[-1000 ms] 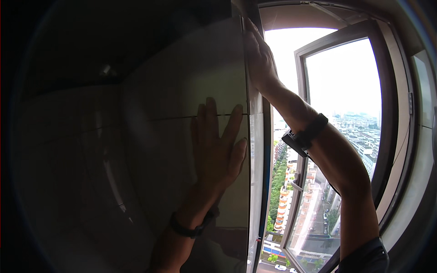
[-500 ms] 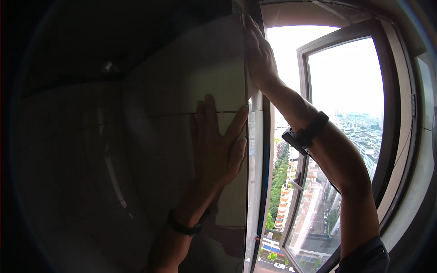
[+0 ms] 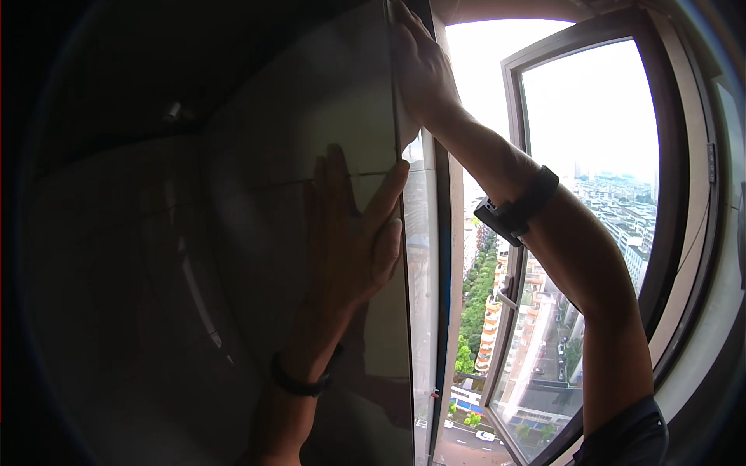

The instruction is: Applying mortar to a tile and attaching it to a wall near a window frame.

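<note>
A dark glossy tiled panel (image 3: 311, 93) fills the middle left, ending in a vertical edge beside the window. My left hand (image 3: 353, 245) lies against its face with fingers spread, the forefinger reaching nearly to that edge across a horizontal joint. Higher up, my right hand (image 3: 423, 74) has its fingers curled at the panel's upper edge, fingertips partly hidden. A black band (image 3: 299, 380) circles my left wrist, and a black strapped device (image 3: 524, 206) sits on my right forearm.
On the right, a framed window sash (image 3: 649, 155) stands open with a white handle (image 3: 507, 295). Beyond it are high-rise buildings, trees and a street far below. A narrow pale vertical strip (image 3: 420, 311) runs between panel and window; the left side is very dark.
The panel's edge and both my hands now appear farther left and higher in the picture. The window's top also sits higher, so the view has shifted somewhat. Both hands keep their contact.
</note>
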The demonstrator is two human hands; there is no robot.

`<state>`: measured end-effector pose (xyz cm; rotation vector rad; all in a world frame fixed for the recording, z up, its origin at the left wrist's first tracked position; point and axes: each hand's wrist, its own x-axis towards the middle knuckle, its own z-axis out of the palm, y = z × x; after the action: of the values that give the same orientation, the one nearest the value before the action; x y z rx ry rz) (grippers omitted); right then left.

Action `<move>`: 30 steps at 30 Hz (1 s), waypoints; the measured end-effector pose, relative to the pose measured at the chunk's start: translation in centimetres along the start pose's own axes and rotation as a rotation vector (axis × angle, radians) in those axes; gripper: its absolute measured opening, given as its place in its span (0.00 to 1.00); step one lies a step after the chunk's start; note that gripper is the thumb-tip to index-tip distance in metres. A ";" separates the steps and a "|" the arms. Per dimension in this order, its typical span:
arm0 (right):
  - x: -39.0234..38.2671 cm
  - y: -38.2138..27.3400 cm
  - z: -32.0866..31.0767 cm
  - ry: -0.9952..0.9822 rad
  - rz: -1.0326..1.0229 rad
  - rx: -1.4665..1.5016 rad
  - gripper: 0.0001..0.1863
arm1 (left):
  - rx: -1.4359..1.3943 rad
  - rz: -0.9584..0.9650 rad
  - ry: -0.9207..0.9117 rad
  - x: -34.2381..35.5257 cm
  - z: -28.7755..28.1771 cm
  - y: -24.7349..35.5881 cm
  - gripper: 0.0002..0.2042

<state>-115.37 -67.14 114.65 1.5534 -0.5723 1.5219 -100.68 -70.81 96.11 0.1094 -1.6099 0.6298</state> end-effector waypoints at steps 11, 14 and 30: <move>0.3 -0.8 -0.1 -0.021 -0.015 -0.098 0.33 | -0.038 -0.002 0.018 -0.2 0.3 -0.2 0.25; 0.2 -0.1 0.0 -0.006 -0.009 -0.116 0.33 | -0.029 0.014 0.019 -0.1 0.7 -0.3 0.25; 0.5 -0.7 -0.2 0.065 -0.035 -0.129 0.28 | 0.009 0.000 -0.033 0.4 -0.4 0.4 0.27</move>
<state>-114.83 -66.50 114.92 1.4047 -0.5911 1.4740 -100.54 -70.22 96.37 0.1266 -1.6393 0.6379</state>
